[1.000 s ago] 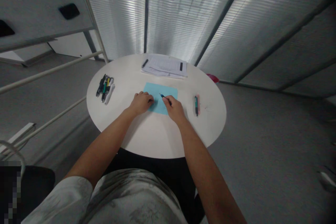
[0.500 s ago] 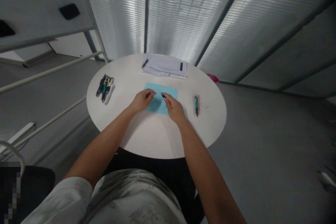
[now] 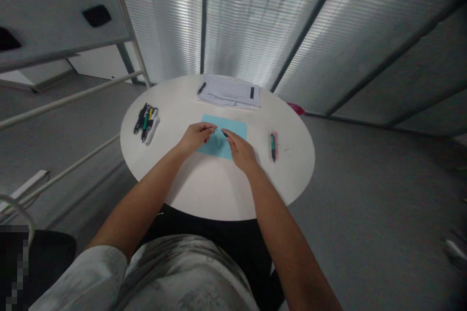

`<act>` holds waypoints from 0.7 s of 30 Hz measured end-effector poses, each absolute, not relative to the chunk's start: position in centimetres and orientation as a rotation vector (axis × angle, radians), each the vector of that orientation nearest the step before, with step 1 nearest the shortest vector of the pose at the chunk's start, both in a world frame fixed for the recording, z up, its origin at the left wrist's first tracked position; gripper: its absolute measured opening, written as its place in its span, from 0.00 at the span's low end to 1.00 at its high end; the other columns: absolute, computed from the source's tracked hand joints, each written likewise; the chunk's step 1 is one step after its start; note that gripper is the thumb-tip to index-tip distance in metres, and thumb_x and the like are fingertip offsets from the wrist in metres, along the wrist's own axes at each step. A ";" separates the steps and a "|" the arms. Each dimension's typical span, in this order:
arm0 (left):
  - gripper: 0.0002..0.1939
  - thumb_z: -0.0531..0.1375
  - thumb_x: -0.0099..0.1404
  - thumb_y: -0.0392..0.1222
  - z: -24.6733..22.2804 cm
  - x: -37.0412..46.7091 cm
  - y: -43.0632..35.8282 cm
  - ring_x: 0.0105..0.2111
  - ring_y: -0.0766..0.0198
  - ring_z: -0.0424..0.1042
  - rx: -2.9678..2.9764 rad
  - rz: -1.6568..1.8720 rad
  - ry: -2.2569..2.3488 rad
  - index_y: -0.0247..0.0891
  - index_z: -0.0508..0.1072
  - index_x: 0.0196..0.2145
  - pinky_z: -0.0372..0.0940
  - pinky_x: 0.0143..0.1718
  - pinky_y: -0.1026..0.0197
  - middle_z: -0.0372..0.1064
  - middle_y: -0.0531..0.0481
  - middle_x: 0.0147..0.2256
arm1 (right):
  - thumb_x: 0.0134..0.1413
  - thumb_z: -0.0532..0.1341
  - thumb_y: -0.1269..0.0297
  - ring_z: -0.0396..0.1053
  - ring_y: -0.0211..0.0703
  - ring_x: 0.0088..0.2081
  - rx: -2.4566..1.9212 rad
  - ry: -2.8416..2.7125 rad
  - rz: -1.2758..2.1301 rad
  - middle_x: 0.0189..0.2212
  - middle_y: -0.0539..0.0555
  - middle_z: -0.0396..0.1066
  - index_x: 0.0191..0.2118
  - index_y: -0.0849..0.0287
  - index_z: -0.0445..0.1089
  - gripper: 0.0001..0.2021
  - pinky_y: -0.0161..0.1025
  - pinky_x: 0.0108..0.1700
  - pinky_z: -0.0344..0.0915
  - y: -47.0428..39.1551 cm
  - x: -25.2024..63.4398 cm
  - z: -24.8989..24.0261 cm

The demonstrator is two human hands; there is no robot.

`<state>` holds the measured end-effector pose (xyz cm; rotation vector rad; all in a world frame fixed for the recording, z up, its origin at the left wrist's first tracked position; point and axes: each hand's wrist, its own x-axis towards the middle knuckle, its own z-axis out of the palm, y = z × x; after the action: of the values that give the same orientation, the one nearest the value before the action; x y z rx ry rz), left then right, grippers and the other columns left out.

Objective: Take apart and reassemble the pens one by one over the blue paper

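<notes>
Above a light blue sheet (image 3: 233,126) on the white round table, my two hands face each other, a small gap between their fingertips. My right hand (image 3: 241,149) is closed around a dark pen part (image 3: 225,133), whose tip points toward the left hand; most of it is hidden by the fingers. The thumb and fingers of my left hand (image 3: 197,137) are pinched together near that tip. Whatever lies in this pinch is too small to name.
Several pens and markers (image 3: 146,124) lie in a group on the table's left. Stacked papers (image 3: 229,91) with a dark pen (image 3: 202,88) are at the back. A green and black pen (image 3: 273,147) rests on a pink strip (image 3: 276,145) at right, beside tiny specks.
My left hand has shifted slightly, its fingertips now closer to the pen part. The right fingers cover more of the pen part, which sits a little further left.
</notes>
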<state>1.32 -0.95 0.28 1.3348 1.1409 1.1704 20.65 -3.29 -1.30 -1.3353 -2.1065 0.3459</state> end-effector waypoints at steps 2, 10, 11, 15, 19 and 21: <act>0.14 0.63 0.57 0.44 0.2 1.3 -0.9 0.23 0.71 0.64 1.301 1.167 1.112 0.33 0.76 0.39 0.60 0.25 0.66 0.69 0.51 0.26 | 0.67 0.44 0.58 0.70 0.45 0.47 -1.338 -2.123 0.323 0.48 0.53 0.71 0.62 0.45 0.59 0.21 0.43 0.49 0.66 -3.4 20.6 -1.2; 0.13 0.62 0.59 0.44 0.7 1.5 -1.5 0.26 0.70 0.70 1.120 1.138 0.993 0.33 0.72 0.39 0.68 0.29 0.62 0.73 0.43 0.40 | 0.67 0.44 0.61 0.70 0.45 0.44 -1.343 -2.164 0.257 0.46 0.54 0.71 0.62 0.45 0.59 0.21 0.41 0.45 0.66 -4.0 20.4 -0.7; 0.13 0.62 0.59 0.44 0.8 1.5 -1.6 0.27 0.69 0.70 1.113 1.123 0.981 0.33 0.72 0.39 0.68 0.29 0.62 0.73 0.43 0.40 | 0.67 0.44 0.61 0.70 0.45 0.44 -1.346 -2.167 0.254 0.46 0.54 0.71 0.61 0.45 0.59 0.21 0.41 0.45 0.66 -4.0 20.4 -0.6; 0.13 0.63 0.59 0.45 0.9 1.5 -1.8 0.28 0.68 0.72 1.126 1.083 0.949 0.34 0.72 0.39 0.69 0.28 0.61 0.72 0.42 0.42 | 0.67 0.44 0.62 0.70 0.46 0.43 -1.344 -2.163 0.258 0.46 0.54 0.71 0.61 0.45 0.60 0.21 0.41 0.44 0.66 -4.1 20.3 -0.4; 0.14 0.62 0.60 0.47 1.1 1.4 -1.8 0.28 0.68 0.72 1.114 1.102 0.994 0.35 0.71 0.40 0.68 0.26 0.63 0.72 0.43 0.42 | 0.66 0.44 0.62 0.70 0.45 0.43 -1.326 -2.156 0.274 0.47 0.54 0.71 0.61 0.45 0.59 0.21 0.41 0.43 0.66 -4.2 20.2 -0.3; 0.14 0.62 0.60 0.47 1.2 1.4 -1.9 0.28 0.68 0.72 1.109 1.104 0.997 0.35 0.71 0.40 0.67 0.25 0.64 0.72 0.42 0.42 | 0.66 0.44 0.63 0.70 0.46 0.43 -1.324 -2.157 0.276 0.46 0.54 0.70 0.61 0.46 0.60 0.21 0.41 0.43 0.66 -4.2 20.2 -0.2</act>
<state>1.36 -1.91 1.24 1.1088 0.9968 1.1043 20.16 -4.23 -0.25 -1.3244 -2.1570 0.2762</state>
